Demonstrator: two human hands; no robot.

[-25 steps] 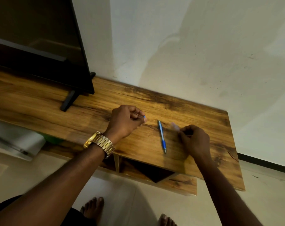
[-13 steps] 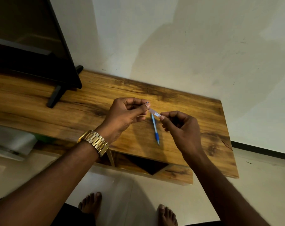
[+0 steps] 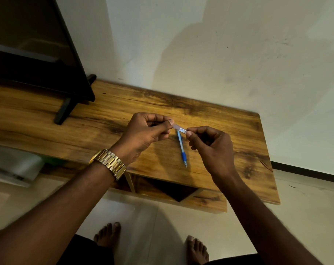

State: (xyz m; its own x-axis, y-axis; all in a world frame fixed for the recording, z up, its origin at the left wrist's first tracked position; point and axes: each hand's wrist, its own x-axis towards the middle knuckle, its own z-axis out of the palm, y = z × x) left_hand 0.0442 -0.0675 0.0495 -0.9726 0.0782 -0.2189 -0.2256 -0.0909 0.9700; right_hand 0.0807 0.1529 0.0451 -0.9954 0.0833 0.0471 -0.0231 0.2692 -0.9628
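Observation:
Both my hands are raised just above a wooden TV stand (image 3: 229, 131). My left hand (image 3: 147, 131), with a gold watch on its wrist, pinches one end of a small clear plastic tube with a white label (image 3: 179, 129). My right hand (image 3: 210, 146) pinches the tube's other end between thumb and forefinger. What else the left hand holds is hidden by its fingers. Below the tube a blue pen (image 3: 182, 149) lies on the stand, its tip toward me.
A black television (image 3: 38, 54) on a foot (image 3: 63, 111) stands at the left of the stand. A white wall rises behind it. Open compartments (image 3: 173, 190) show under the top. A white object (image 3: 13, 165) lies lower left. My bare feet are on the tiled floor.
My right hand lifted the small tube off the stand and brought it up to my left hand, which also rose. Now both hands hold the tube between them. The pen stays put.

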